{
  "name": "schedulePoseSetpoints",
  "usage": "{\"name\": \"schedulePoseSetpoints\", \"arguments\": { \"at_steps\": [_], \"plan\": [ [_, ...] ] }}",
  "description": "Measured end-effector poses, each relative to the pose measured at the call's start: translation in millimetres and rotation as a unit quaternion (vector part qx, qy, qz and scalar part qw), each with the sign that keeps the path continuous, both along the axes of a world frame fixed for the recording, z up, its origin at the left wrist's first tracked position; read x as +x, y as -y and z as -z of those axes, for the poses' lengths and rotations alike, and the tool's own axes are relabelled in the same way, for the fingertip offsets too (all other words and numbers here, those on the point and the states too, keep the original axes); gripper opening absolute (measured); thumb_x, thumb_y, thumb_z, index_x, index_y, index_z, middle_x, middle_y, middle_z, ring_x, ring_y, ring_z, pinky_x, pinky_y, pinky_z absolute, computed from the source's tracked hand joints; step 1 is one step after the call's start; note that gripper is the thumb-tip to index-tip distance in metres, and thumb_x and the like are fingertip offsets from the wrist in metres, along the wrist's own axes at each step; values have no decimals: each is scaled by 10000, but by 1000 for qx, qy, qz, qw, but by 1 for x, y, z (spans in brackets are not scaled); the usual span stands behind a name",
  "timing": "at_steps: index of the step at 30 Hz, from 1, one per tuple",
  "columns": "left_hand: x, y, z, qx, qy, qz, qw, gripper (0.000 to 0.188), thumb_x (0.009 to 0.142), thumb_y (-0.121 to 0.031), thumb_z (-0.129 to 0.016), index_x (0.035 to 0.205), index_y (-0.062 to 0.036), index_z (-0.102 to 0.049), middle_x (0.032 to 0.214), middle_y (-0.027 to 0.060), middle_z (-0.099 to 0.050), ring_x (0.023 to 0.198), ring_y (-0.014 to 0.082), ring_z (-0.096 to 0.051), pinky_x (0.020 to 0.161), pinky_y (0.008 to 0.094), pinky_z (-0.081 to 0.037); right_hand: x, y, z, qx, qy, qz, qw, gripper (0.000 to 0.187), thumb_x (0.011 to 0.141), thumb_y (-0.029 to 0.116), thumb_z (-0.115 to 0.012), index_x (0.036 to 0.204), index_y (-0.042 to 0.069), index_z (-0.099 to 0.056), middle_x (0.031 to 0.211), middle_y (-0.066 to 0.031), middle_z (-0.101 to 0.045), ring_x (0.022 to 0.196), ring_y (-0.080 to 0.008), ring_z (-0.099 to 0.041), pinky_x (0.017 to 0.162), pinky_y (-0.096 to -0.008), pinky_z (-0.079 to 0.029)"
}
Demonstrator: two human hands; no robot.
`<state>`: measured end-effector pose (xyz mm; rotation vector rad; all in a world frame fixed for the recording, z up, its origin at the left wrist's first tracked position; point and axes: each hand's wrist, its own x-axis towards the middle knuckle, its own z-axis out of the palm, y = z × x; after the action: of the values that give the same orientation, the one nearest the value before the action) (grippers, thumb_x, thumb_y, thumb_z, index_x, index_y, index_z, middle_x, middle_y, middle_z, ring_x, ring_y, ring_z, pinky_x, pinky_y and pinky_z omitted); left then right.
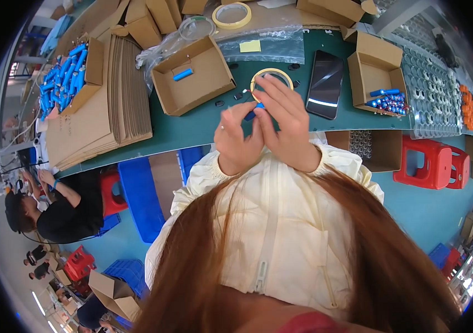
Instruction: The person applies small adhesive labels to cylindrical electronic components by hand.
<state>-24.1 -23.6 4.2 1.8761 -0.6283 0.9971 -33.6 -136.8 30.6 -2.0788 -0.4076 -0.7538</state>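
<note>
My left hand [237, 137] and my right hand [287, 123] meet over the front of the green table. Between their fingertips they pinch a small blue cylindrical battery [254, 111], mostly covered by the fingers. Thin wires with a small white connector stick up from it. Just beyond my hands lies a roll of cream tape [272, 71], partly hidden by my right fingers. To the left stands an open cardboard box [206, 94], where a single blue battery [183, 74] with wires lies.
A black phone [325, 83] lies right of my hands. Beyond it, a cardboard box [361, 72] holds several wired batteries. At left, flattened cardboard [128, 94] is stacked beside a box of many blue batteries [67, 75]. Red stools [422, 164] stand at right; a person in black [73, 213] works at left.
</note>
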Motion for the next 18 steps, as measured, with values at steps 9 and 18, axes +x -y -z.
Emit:
{"name": "schedulePoseSetpoints", "arguments": {
  "at_steps": [9,18],
  "plan": [
    [-3,-9,7,-66,-82,-19,994,927,653,29,-715,1365,94,-124,791,83,-645,637,178,-616,699,274,-494,-6,7,13,216,-217,-202,930,349,809,44,-578,1154,-8,-561,1246,-162,-520,1193,-291,-457,992,-361,-340],
    [-9,-4,3,-22,-67,-36,997,914,638,47,-712,1357,100,-151,781,103,-640,617,186,-607,624,261,-495,-12,12,6,31,-5,-51,998,295,748,68,-610,1033,-8,-629,1192,-197,-542,1043,-350,-536,888,-393,-408]
  ]
}}
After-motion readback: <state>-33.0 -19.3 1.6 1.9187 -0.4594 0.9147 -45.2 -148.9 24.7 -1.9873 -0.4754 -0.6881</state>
